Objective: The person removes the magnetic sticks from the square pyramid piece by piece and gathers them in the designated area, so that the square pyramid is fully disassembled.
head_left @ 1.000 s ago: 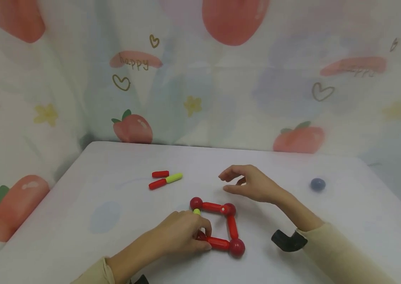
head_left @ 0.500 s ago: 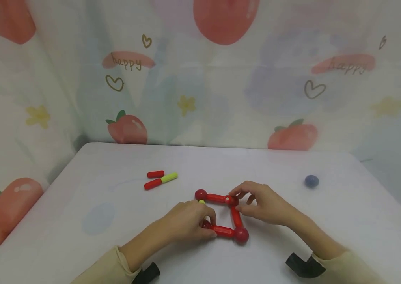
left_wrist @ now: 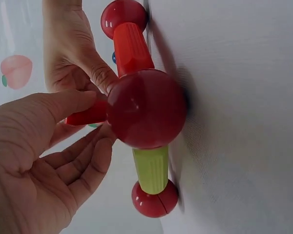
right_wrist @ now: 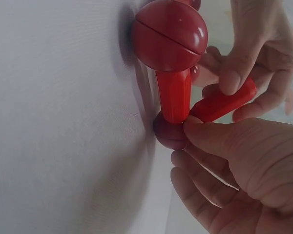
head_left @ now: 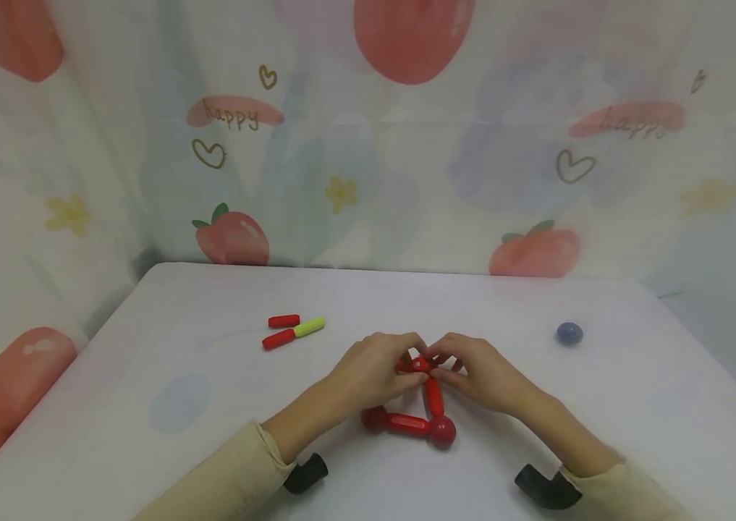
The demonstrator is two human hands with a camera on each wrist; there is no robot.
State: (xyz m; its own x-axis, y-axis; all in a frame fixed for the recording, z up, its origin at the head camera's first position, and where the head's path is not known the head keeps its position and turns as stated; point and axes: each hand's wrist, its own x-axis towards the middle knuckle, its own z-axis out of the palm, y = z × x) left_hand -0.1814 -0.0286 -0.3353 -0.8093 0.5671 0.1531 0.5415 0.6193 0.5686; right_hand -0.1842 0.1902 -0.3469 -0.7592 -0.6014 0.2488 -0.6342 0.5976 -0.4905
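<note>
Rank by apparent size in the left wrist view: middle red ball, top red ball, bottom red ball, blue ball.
1. Middle red ball, clearly largest.
2. Top red ball and bottom red ball: too alike to rank.
3. Blue ball, mostly hidden, a sliver showing.

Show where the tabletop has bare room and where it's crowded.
Bare: between the loose rods and the table's left edge; between the right hand and blue ball. Crowded: the ball-and-rod frame, where the left hand also works.
</note>
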